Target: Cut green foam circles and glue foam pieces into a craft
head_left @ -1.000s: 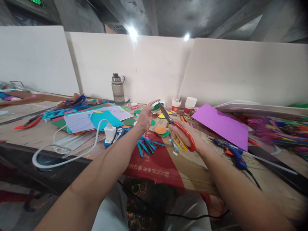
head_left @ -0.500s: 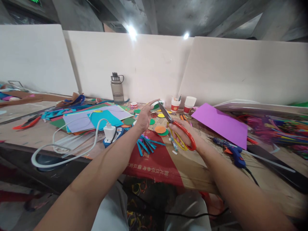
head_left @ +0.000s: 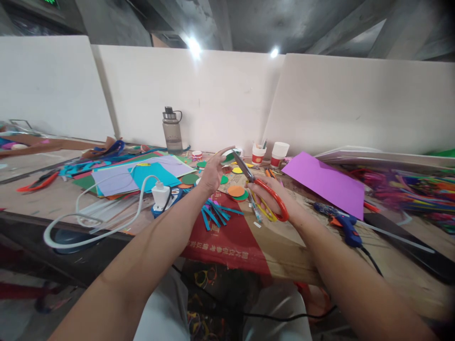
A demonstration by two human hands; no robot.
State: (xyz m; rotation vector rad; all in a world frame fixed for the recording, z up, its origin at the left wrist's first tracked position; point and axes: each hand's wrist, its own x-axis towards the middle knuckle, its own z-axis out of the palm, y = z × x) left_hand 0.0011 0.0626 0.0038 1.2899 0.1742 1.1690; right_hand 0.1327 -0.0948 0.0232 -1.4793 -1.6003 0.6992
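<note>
1. Head view, nearest the person: both forearms reach out over the near edge of the table [head_left: 284, 258], above a red printed sheet [head_left: 231, 232] lying at that edge.
2. Right hand [head_left: 275, 201] is closed through the red handles of the scissors [head_left: 261, 187], just right of the red sheet; the blades point up and left toward the other hand and look nearly shut.
3. Left hand [head_left: 213, 171] is raised just beyond the red sheet, thumb and fingers pinching a small green paper piece [head_left: 230, 157] at the blade tips.
4. Cutting well here likely means keeping the paper pinched taut close to the cut line, fingers clear of the blades, and turning the paper, not the scissors.
5. Blue strips [head_left: 216, 214] lie on the red sheet's far edge; orange and green discs [head_left: 237, 192] lie just beyond.
6. Farther off: a purple sheet [head_left: 325, 182] to the right, 2 cups [head_left: 269, 154] and a bottle [head_left: 172, 129] by the wall.
</note>
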